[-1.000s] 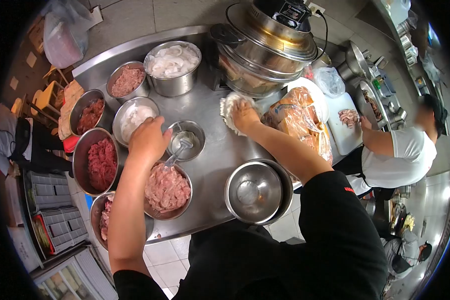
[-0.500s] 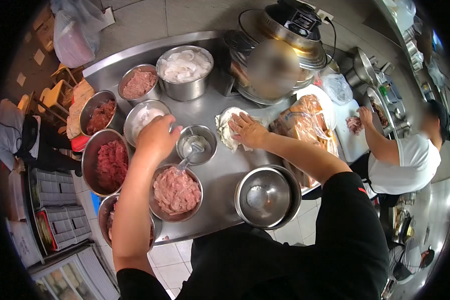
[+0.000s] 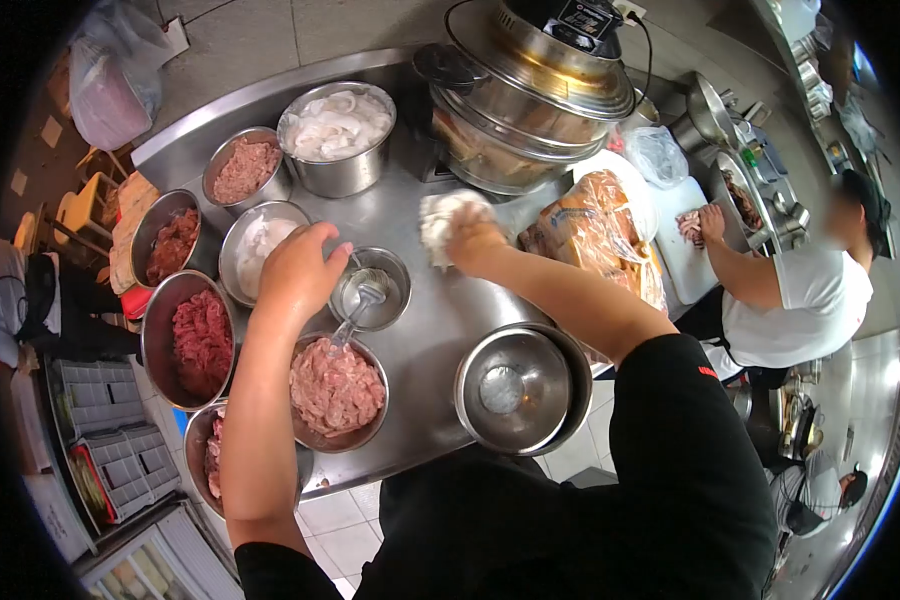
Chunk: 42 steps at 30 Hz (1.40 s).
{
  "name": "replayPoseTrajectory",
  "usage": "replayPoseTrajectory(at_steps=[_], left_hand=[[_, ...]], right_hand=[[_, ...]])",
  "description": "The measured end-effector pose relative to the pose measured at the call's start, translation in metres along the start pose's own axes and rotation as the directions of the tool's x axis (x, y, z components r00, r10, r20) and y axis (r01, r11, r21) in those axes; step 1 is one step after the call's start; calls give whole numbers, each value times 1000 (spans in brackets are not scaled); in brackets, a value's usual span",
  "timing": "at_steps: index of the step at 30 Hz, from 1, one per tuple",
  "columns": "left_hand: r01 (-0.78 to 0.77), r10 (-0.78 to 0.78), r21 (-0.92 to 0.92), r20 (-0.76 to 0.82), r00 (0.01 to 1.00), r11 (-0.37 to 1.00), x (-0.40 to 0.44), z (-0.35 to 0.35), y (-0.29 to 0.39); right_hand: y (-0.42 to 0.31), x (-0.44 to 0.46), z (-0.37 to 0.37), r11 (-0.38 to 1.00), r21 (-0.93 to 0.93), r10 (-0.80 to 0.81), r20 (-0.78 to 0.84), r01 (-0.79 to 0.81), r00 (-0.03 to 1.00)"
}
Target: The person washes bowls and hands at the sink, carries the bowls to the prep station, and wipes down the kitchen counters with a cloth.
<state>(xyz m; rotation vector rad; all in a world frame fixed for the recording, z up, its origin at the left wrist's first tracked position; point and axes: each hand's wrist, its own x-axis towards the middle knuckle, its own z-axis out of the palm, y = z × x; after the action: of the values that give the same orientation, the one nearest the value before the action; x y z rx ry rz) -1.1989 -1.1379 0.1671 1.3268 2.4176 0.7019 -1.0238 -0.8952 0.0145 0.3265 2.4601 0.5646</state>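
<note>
Stainless steel covered the worktop (image 3: 425,370), shiny and dull by turns, with floor tiles (image 3: 330,512) showing beyond its near edge. On the bare metal, just short of a large lidded cooker (image 3: 530,120), lay a crumpled white cloth (image 3: 438,222). The right hand (image 3: 475,235) rested on it, its fingers blurred, so whether they were clamped on the fabric I cannot tell. The left hand (image 3: 302,265) was over the edge of a steel bowl with white contents (image 3: 230,258), its thumb apart from the fingers and nothing visible between them; whether it touched the rim I cannot tell.

Just beside that bowl stood a small steel bowl (image 3: 397,304), a spoon (image 3: 371,294) tilted in it with its handle reaching towards a bowl of pale pink meat (image 3: 336,390). A deep pot of white pieces (image 3: 338,172) stood farther back, near a bowl of minced meat (image 3: 245,170). Along the worktop's left side were a bowl of darker meat (image 3: 173,240), a bowl of bright red meat (image 3: 203,335) and, partly hidden by the left forearm, another bowl of meat (image 3: 213,455).

Nearer the body, one empty bowl (image 3: 510,405) sat inside another. A brown package in clear plastic (image 3: 585,225) lay beside the cooker. Past it, a co-worker in a white shirt (image 3: 795,310) had a hand on sliced meat (image 3: 689,225) on a white cutting board (image 3: 686,270).
</note>
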Motion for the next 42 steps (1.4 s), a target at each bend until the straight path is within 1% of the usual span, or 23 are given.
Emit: replayPoseTrajectory(at_steps=[1,2,4,5,7,8,10,12,13,16,18,20,22,26,28,31,33,35,36,38,40,41,42], left_hand=[[-13,13,0,-5,1000,1000,1,-1,-1],[-19,19,-7,-7,1000,1000,1,-1,-3],[-90,90,4,-78,993,996,-1,-3,-4],[-91,91,7,-80,993,996,-3,-6,-4],[-82,82,-10,-47,996,997,-9,-15,-4],[-78,78,-4,-49,996,997,-13,-21,-6],[-29,27,-34,-50,998,999,-21,-29,-11],[-5,4,-21,-39,999,1000,-24,-29,-26],[8,-8,-3,-26,1000,1000,-24,-28,-33],[75,-87,96,129,988,993,-20,-15,-33],[37,-49,117,101,994,992,-14,17,-51],[43,-84,158,265,961,986,-6,29,-49],[22,-37,75,209,977,997,1,54,-63],[31,-20,-51,209,978,998,4,49,-59],[7,0,-41,182,983,999,5,46,-59],[59,-35,-92,251,967,994,4,29,-51],[-83,115,-148,220,969,986,4,33,-49],[-105,134,-126,254,958,987,9,51,-47],[-124,151,-106,295,944,987,10,62,-48],[-202,226,-113,271,936,973,13,70,-42],[-10,50,-92,444,895,996,26,63,-24],[55,-21,-70,418,908,996,37,61,-17],[-47,46,1,106,993,999,46,64,-13]], right_hand=[[13,-27,-12,997,-62,-41,132,50,990],[23,-26,9,993,-88,92,87,-84,992],[50,3,26,935,267,208,119,-233,971],[54,11,16,935,268,209,116,-233,971],[49,26,-3,741,421,423,313,-523,851],[45,24,-5,743,425,419,308,-518,854],[32,10,-2,937,252,195,205,-244,959],[7,-19,-4,999,8,-37,113,37,993],[-5,-45,-7,1000,21,1,-29,-1,1000],[-5,-84,-30,874,471,-128,-17,121,992],[9,-86,-31,785,617,-79,19,51,997],[11,-78,-27,672,740,-45,66,-19,997],[-7,-67,-6,748,585,-2,-470,313,883],[-24,-3,-21,891,388,23,-557,236,830],[-22,43,-37,849,447,76,-630,282,772],[-25,68,-66,854,462,76,-566,239,821],[-16,59,-50,844,459,57,-591,277,805],[2,45,-23,776,309,-223,-681,550,698],[5,28,-21,776,307,-225,-681,551,697],[11,-17,-23,772,500,-174,-426,391,888],[16,-46,-10,794,515,-155,-343,324,926],[17,-56,-5,812,522,-143,-255,261,956],[16,-65,-6,810,523,-144,-261,265,955]])
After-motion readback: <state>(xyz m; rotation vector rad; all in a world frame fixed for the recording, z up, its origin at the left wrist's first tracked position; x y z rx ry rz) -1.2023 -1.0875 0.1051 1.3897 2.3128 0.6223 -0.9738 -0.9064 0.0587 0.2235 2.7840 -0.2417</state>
